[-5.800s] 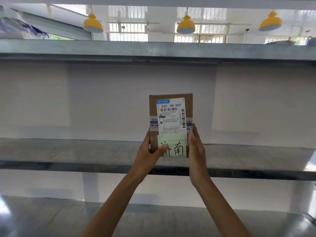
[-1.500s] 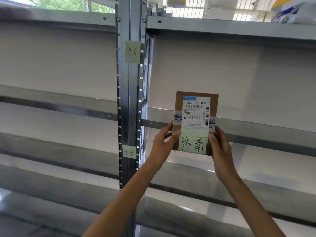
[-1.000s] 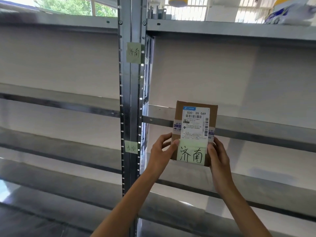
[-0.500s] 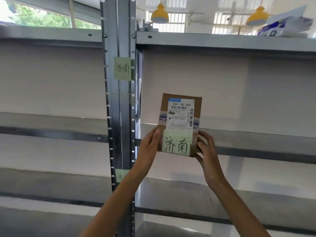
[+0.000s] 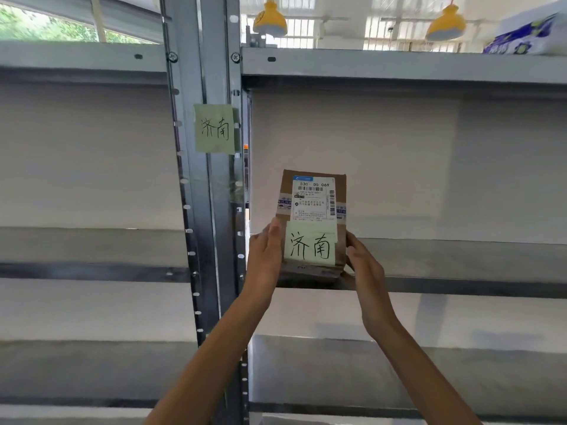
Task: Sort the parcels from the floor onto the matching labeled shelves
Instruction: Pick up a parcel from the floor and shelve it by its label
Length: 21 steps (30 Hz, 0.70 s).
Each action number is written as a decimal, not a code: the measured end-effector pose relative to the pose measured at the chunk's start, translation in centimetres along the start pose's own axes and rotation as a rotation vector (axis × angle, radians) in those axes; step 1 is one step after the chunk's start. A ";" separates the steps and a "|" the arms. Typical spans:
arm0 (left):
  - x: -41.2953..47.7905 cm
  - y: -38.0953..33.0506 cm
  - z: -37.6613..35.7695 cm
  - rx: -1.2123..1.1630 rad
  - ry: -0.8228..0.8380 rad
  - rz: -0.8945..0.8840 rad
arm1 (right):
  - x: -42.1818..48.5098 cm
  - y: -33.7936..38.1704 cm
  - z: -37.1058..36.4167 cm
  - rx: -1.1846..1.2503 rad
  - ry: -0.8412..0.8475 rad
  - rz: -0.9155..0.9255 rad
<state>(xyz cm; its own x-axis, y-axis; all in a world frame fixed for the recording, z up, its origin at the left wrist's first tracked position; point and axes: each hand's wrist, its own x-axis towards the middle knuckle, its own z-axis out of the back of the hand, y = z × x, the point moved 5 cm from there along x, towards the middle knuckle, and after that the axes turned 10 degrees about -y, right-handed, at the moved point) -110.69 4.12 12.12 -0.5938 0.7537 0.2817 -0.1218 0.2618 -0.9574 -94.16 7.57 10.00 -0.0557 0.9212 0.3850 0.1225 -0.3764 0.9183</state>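
1. Left hand (image 5: 265,253) grips the left edge of the parcel (image 5: 311,204): thumb on the front face, the other fingers hidden behind.
2. Right hand (image 5: 363,262) has its fingers curled round the parcel's lower right edge.
3. Parcel sits between the hands, upright and label-forward. Its lower edge is at the front lip of the shelf (image 5: 460,259) - contact looks likely, not certain.
4. Green note (image 5: 310,245) on the parcel front, between the two hands, reads 济南.
5. Left of the left hand stands the steel upright (image 5: 211,194), and above that hand a post label (image 5: 214,128) has the same characters.
6. Well above the right hand - a blue-white package (image 5: 527,38) on the top shelf.
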 end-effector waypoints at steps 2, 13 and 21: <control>0.3 -0.1 0.1 -0.019 -0.031 0.021 | 0.4 0.0 -0.1 -0.010 0.000 0.005; 1.8 1.7 -1.0 0.015 -0.061 0.134 | 2.7 -2.0 -1.8 -0.023 0.069 -0.035; 3.0 3.1 -1.2 0.047 -0.097 0.158 | 3.6 -3.5 -3.1 -0.039 0.092 -0.058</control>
<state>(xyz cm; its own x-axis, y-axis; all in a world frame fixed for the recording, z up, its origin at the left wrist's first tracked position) -111.88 7.92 10.10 -0.6820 0.7211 0.1224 -0.0565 0.1149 -0.9918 -97.89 11.90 8.41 -0.1521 0.9295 0.3360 0.0777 -0.3277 0.9416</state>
